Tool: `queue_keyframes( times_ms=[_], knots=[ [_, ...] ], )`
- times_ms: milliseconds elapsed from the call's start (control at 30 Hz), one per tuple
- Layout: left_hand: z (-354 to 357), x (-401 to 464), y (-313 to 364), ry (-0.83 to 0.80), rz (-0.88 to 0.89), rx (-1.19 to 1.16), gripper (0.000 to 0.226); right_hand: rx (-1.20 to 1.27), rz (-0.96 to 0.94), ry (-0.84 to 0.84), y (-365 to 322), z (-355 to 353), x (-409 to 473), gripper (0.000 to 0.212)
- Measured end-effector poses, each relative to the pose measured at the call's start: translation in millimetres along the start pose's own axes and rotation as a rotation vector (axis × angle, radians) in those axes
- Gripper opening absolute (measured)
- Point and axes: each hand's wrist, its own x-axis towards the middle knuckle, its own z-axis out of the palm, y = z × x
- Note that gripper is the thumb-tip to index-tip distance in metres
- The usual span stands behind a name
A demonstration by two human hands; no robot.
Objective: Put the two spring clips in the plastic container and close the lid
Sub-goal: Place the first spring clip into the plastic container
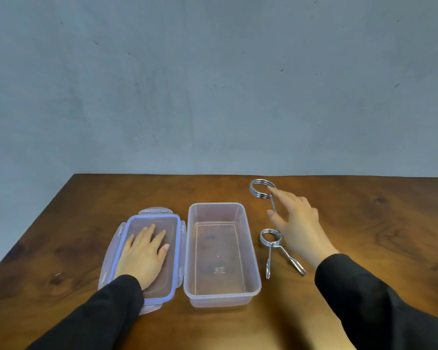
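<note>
Head cam's showing both spring clips (261, 189) sitting outside the empty container (248, 261), right hand (299, 223) spreading loose over one, left hand (143, 253) resting flat on the lid (119, 251).

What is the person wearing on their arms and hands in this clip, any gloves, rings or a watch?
Both arms are covered by long black sleeves, plain, with no visible markings, ending at the wrists. The left hand and right hand are bare: no gloves, and no rings or watch can be seen, though the sleeve cuffs could hide a watch.
</note>
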Motion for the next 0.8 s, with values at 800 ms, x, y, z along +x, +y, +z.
queue_keyframes(
  times_ms=[800],
  knots=[
    [9.0, 3.6, -13.3, 0.041, 0.044, -0.057, 0.057, -0.162, 0.11, -0.348, -81.2, 140.9, -8.3, 0.055]
  ],
)
